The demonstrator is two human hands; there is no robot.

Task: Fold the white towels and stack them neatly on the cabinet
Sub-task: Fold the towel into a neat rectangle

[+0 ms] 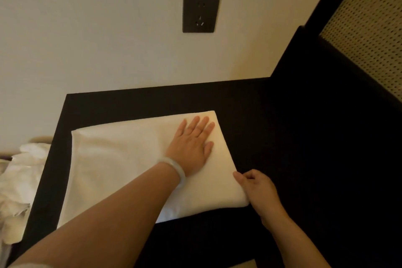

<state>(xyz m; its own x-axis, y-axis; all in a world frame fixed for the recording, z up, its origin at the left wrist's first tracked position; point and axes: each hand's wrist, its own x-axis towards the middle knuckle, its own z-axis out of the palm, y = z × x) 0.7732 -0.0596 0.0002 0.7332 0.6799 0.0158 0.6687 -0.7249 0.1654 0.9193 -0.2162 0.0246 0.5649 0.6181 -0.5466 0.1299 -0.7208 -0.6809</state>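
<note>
A white towel (121,165) lies partly folded on the dark surface of the cabinet (272,137), under a person's left hand (191,143), which presses flat on it, fingers straight and spread, holding nothing. Just to the right of that hand and nearer the person, the right hand (256,189) curls its fingers at the towel's rounded folded edge, thumb on top, apparently pinching it. The work looks early: this towel seems to need at least one more fold, and no finished stack shows. Well to the left of the left hand, a crumpled heap of white towels (19,180) lies unfolded beside the cabinet.
</note>
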